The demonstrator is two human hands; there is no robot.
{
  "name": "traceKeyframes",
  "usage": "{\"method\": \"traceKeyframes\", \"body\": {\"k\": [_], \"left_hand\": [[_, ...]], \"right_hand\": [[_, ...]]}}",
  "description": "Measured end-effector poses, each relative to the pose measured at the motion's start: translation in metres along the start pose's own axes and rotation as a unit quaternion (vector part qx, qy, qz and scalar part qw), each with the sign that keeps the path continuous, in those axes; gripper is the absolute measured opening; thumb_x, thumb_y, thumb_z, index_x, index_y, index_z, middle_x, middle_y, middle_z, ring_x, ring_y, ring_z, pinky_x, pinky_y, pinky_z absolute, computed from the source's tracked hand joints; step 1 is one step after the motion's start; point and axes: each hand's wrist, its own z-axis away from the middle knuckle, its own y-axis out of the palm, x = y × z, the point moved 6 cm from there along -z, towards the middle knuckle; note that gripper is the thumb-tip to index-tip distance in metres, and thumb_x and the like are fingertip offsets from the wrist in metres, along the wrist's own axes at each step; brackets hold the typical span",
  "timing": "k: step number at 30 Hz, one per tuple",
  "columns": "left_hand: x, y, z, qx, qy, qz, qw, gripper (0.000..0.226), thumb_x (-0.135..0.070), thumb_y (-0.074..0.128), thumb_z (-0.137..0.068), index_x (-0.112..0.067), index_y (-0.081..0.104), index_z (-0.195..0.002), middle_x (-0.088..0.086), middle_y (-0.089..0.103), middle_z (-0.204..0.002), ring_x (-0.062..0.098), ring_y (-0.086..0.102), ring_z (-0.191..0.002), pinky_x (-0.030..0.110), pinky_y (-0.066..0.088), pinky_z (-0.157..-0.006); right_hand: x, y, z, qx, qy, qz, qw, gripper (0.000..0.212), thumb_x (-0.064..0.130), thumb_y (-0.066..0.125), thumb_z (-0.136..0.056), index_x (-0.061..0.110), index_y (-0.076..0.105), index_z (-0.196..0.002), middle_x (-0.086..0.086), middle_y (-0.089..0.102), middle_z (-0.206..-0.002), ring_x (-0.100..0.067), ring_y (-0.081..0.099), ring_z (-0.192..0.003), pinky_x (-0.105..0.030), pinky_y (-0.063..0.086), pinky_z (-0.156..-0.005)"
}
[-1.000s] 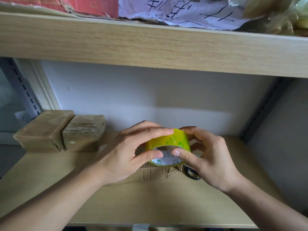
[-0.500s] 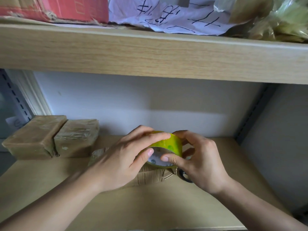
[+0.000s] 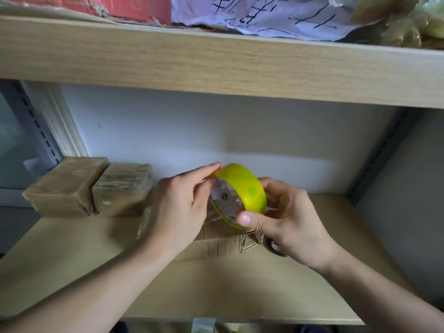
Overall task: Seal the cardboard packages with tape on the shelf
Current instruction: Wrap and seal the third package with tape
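Two hands are in view, the left hand [image 3: 179,207] and the right hand [image 3: 292,217]. There is one roll of yellow tape [image 3: 242,191] and one unsealed cardboard package [image 3: 223,243]. Two taped packages [image 3: 66,186] [image 3: 122,188] sit side by side at the back left. Two shelf boards show, the lower shelf [image 3: 228,292] and the upper shelf [image 3: 216,66]. One sheet of handwritten paper [image 3: 264,15] and one red box [image 3: 134,6] lie above.

Two bare forearms are showing from the lower corners, no sleeves, watch or rings appearing on either; the left hand [image 3: 177,207] and right hand [image 3: 293,219] are showing short, unpainted nails, trimmed close.
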Motion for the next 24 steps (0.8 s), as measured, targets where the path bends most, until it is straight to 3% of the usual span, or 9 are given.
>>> {"method": "traceKeyframes", "body": {"k": [3,7,9,11,14,16,19,22,24], "left_hand": [[0.012,0.006,0.000,0.023,-0.096,0.094,0.991,0.026,-0.034,0.063,-0.093,-0.032,0.076,-0.116,-0.020,0.077,-0.102,0.001,0.073,-0.095,0.038,0.059,-0.089],[0.014,0.028,0.010,0.121,-0.228,0.235,0.937,0.018,-0.021,0.056,-0.105,-0.027,0.073,-0.108,0.001,0.078,-0.097,0.024,0.075,-0.088,0.053,0.059,-0.089],[0.011,0.038,0.019,0.167,-0.299,0.306,0.888,0.018,-0.016,0.053,-0.106,-0.023,0.069,-0.108,0.014,0.076,-0.092,0.027,0.071,-0.073,0.049,0.060,-0.083],[0.012,0.042,0.022,0.171,-0.356,0.359,0.846,0.015,-0.007,0.053,-0.103,-0.013,0.068,-0.105,0.015,0.073,-0.081,0.023,0.067,-0.061,0.040,0.058,-0.072],[0.009,0.046,0.027,0.203,-0.415,0.412,0.785,0.020,-0.008,0.049,-0.104,-0.008,0.069,-0.107,0.011,0.074,-0.078,0.023,0.072,-0.062,0.032,0.058,-0.063],[0.004,0.048,0.030,0.234,-0.412,0.396,0.786,0.028,-0.004,0.044,-0.103,-0.007,0.072,-0.099,0.012,0.075,-0.079,0.022,0.072,-0.063,0.030,0.057,-0.062],[0.003,0.047,0.030,0.231,-0.416,0.362,0.802,0.041,-0.002,0.043,-0.103,-0.011,0.072,-0.075,0.010,0.071,-0.068,0.019,0.067,-0.053,0.028,0.052,-0.056],[0.002,0.045,0.030,0.256,-0.402,0.305,0.824,0.034,-0.002,0.047,-0.100,-0.006,0.071,-0.077,0.016,0.069,-0.064,0.019,0.060,-0.048,0.025,0.046,-0.047],[0.006,0.048,0.034,0.270,-0.406,0.284,0.825,0.030,-0.001,0.049,-0.098,-0.006,0.067,-0.075,0.012,0.060,-0.057,0.018,0.052,-0.042,0.023,0.040,-0.042]], "right_hand": [[-0.004,0.006,-0.002,0.029,0.016,-0.056,0.998,0.026,0.025,0.079,-0.079,0.005,0.069,-0.094,0.004,0.065,-0.068,-0.004,0.054,-0.054,-0.014,0.042,-0.053],[-0.006,0.011,-0.001,0.022,0.025,-0.100,0.994,0.029,0.021,0.076,-0.083,-0.002,0.069,-0.099,-0.015,0.072,-0.078,-0.011,0.061,-0.060,-0.018,0.046,-0.056],[-0.005,0.014,0.000,0.037,0.029,-0.086,0.995,0.030,0.023,0.072,-0.088,-0.001,0.068,-0.106,-0.014,0.076,-0.085,-0.018,0.067,-0.071,-0.023,0.048,-0.057],[-0.004,0.016,0.002,0.046,0.028,-0.095,0.994,0.027,0.019,0.068,-0.090,-0.001,0.066,-0.109,-0.013,0.077,-0.090,-0.020,0.069,-0.078,-0.024,0.050,-0.060],[0.003,0.019,0.003,0.056,0.022,-0.160,0.985,0.028,0.005,0.064,-0.092,-0.004,0.063,-0.119,-0.018,0.076,-0.106,-0.023,0.073,-0.094,-0.030,0.059,-0.076],[0.008,0.020,0.003,0.065,0.015,-0.183,0.981,0.031,0.001,0.063,-0.093,-0.004,0.060,-0.123,-0.023,0.074,-0.113,-0.031,0.073,-0.104,-0.039,0.062,-0.083],[0.013,0.020,0.002,0.078,0.008,-0.202,0.976,0.032,-0.001,0.061,-0.094,-0.008,0.058,-0.125,-0.027,0.071,-0.116,-0.035,0.072,-0.105,-0.040,0.063,-0.082],[0.013,0.021,0.002,0.074,0.016,-0.194,0.978,0.029,-0.003,0.068,-0.091,-0.010,0.058,-0.117,-0.029,0.072,-0.103,-0.037,0.069,-0.083,-0.036,0.062,-0.070],[0.011,0.017,0.002,0.046,0.022,-0.162,0.985,0.030,0.001,0.072,-0.084,-0.008,0.060,-0.110,-0.016,0.076,-0.090,-0.022,0.068,-0.068,-0.030,0.058,-0.060]]}}
